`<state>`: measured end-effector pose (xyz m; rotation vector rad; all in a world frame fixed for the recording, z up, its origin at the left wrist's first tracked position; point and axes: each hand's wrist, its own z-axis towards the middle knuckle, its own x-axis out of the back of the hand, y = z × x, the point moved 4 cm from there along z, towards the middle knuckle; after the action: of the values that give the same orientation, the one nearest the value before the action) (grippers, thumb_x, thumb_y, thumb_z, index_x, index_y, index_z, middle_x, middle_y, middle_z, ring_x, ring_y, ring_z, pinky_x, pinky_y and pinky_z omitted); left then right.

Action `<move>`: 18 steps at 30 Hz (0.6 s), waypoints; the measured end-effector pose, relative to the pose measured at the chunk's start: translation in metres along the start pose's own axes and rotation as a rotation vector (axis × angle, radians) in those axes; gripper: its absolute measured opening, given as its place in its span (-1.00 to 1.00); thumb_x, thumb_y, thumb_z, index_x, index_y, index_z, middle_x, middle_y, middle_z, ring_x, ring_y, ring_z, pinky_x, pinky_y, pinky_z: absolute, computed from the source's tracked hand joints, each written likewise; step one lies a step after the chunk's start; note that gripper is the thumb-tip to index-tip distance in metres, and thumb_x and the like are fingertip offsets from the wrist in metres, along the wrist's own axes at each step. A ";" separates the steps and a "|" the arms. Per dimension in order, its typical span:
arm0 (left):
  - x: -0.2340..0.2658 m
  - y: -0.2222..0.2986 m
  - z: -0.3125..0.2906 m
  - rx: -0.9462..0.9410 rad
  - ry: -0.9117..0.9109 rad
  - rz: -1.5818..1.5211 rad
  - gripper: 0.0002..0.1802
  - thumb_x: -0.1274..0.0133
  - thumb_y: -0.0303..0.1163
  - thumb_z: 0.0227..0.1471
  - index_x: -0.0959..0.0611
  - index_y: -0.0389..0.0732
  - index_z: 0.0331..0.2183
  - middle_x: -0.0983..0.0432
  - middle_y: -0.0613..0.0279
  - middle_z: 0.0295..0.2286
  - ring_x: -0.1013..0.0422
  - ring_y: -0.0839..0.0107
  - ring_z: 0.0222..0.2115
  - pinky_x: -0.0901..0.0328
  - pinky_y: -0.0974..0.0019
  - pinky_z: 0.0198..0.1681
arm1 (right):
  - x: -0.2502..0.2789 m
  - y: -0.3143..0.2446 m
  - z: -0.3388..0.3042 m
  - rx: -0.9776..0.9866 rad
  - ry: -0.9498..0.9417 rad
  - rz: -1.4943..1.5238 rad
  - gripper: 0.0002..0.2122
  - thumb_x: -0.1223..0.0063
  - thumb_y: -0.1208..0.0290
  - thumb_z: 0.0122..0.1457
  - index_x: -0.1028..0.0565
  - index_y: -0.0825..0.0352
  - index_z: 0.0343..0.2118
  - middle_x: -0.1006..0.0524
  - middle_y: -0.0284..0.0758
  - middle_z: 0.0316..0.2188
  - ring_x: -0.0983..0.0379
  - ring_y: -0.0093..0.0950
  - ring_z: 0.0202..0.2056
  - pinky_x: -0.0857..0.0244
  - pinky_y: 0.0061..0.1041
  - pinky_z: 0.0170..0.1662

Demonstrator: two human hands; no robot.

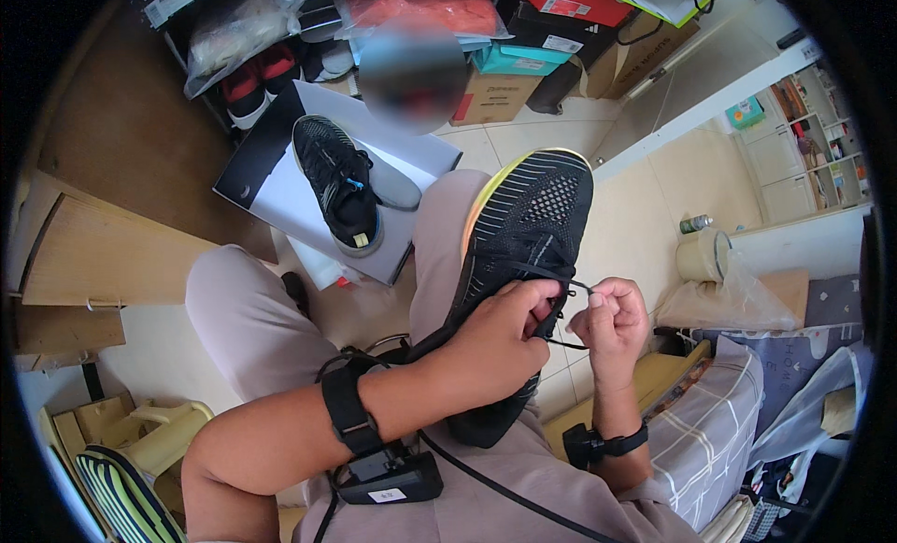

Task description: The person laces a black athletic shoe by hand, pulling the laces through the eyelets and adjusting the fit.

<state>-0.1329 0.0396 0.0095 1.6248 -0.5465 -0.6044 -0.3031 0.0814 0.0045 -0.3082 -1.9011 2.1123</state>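
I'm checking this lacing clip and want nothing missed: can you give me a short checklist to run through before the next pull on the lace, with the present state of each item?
1. Shoe steady: the black shoe lies on the person's right thigh, sole edge up, under the left hand. Ok.
2. Lace held: the right hand pinches the black lace between fingertips. Ok.
3. Lace free of snags: a strand runs from the eyelets to the right hand; its far end is hidden. Cannot tell.
4. Eyelet in view: the left hand covers the eyelet area. Not ok.
5. Second shoe out of the way: it lies on the box lid on the floor, apart. Ok.
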 end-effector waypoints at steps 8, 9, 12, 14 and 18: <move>0.002 -0.001 -0.002 0.091 -0.048 -0.069 -0.42 0.08 -0.65 -0.07 -0.29 -0.40 0.07 -0.39 0.12 -0.15 -0.35 0.43 -0.18 -0.28 0.40 -0.08 | 0.048 -0.008 0.012 -0.386 -0.421 -0.147 -0.81 -0.11 0.52 0.10 -0.51 0.42 -0.63 -0.45 -0.40 -0.68 -0.29 -0.72 -0.69 -0.13 -0.70 -0.66; 0.001 -0.003 -0.001 0.092 -0.054 -0.106 -0.42 0.09 -0.66 -0.06 -0.28 -0.40 0.07 -0.38 0.12 -0.15 -0.34 0.44 -0.17 -0.28 0.40 -0.07 | 0.066 -0.007 0.013 -0.386 -0.417 -0.146 -0.81 -0.11 0.52 0.10 -0.51 0.42 -0.63 -0.45 -0.40 -0.68 -0.29 -0.72 -0.69 -0.13 -0.70 -0.66; 0.000 -0.005 -0.002 0.089 -0.059 -0.133 -0.42 0.09 -0.66 -0.04 -0.27 -0.39 0.09 -0.37 0.14 -0.13 -0.33 0.45 -0.17 -0.26 0.41 -0.05 | 0.099 -0.021 0.012 -0.085 -0.462 0.380 -0.74 -0.11 0.29 0.16 -0.46 0.37 -0.55 -0.35 -0.44 -0.74 -0.24 -0.71 -0.71 -0.08 -0.72 -0.68; 0.001 -0.004 -0.002 0.083 -0.059 -0.127 -0.41 0.09 -0.66 -0.04 -0.26 -0.39 0.09 -0.36 0.14 -0.12 -0.32 0.45 -0.16 -0.25 0.42 -0.05 | 0.119 -0.033 0.018 0.083 -0.402 0.758 -0.72 -0.05 0.21 0.20 -0.45 0.38 -0.42 -0.24 -0.49 -0.77 -0.10 -0.71 -0.74 0.00 -0.72 -0.69; 0.003 -0.002 -0.004 0.096 -0.053 -0.116 -0.39 0.09 -0.66 -0.04 -0.24 -0.40 0.11 -0.35 0.14 -0.11 -0.32 0.46 -0.15 -0.25 0.42 -0.04 | 0.174 -0.041 0.042 0.143 -0.023 1.266 -0.70 0.09 0.25 0.29 -0.44 0.45 -0.16 -0.15 -0.51 -0.73 0.08 -0.68 -0.73 0.05 -0.69 -0.69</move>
<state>-0.1280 0.0407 0.0075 1.7442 -0.5293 -0.7177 -0.4775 0.1061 0.0553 -1.8297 -1.6748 2.8667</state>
